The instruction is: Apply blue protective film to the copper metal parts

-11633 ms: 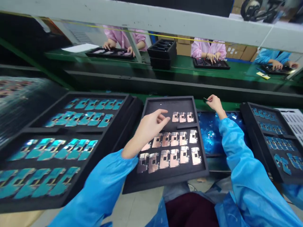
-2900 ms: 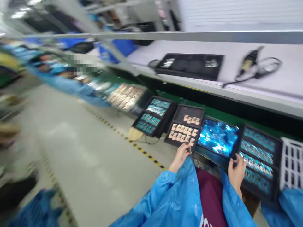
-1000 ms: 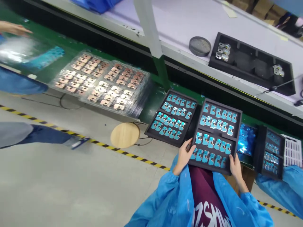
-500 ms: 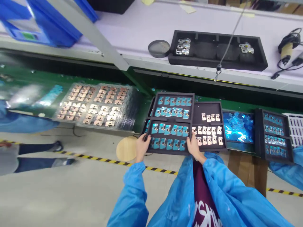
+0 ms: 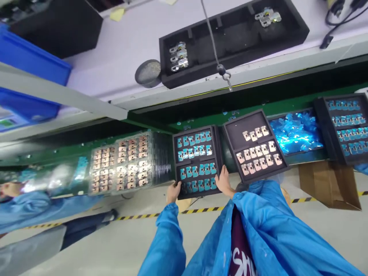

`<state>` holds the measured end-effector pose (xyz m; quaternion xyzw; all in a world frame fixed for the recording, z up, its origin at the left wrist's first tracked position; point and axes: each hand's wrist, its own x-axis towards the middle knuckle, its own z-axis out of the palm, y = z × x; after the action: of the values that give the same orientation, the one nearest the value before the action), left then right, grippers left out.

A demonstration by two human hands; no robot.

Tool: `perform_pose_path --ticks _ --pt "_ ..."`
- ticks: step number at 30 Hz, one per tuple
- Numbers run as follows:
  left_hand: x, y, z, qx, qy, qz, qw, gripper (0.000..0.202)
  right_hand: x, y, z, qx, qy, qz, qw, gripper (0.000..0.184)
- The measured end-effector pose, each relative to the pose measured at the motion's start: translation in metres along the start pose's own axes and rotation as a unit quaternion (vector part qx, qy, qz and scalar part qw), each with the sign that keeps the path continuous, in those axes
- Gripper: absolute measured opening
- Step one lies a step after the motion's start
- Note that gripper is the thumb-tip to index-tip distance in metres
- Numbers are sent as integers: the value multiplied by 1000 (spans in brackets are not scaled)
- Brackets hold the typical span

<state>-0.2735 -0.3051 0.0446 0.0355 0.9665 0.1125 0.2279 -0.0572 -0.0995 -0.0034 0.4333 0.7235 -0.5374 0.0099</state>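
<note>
Left hand [image 5: 173, 193] and right hand [image 5: 223, 181] clasping near edge of black foam tray [image 5: 196, 158]; teal parts [image 5: 195, 171] fill both compartments. Tray to right [image 5: 244, 128] part-filled, copper parts [image 5: 257, 156] sparse in far compartment.

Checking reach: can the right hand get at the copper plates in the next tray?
Probably yes, once it lets go: the right hand holds the black foam tray of teal parts, and the copper plates lie just beside it, nothing between.
</note>
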Motion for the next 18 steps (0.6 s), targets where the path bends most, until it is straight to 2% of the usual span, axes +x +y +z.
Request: perform_pose_path --ticks 5,9,12,15,18 --pt "-1 0 -33 -24 -24 -2 999 41 -13 -33 18 54 0 6 999 86" --pt "-10 -1 -66 -25 8 -19 999 40 -35 -70 18 97 -29 -23 995 92" --pt "-18 2 -83 -24 36 -32 999 39 -49 -87 11 133 -54 -57 988 99" --pt "-27 10 -87 -28 54 -47 997 36 -54 -91 1 160 -52 -93 981 99" --pt "-40 25 -80 -39 66 -61 995 25 -49 -84 -9 152 -44 -110 981 98"
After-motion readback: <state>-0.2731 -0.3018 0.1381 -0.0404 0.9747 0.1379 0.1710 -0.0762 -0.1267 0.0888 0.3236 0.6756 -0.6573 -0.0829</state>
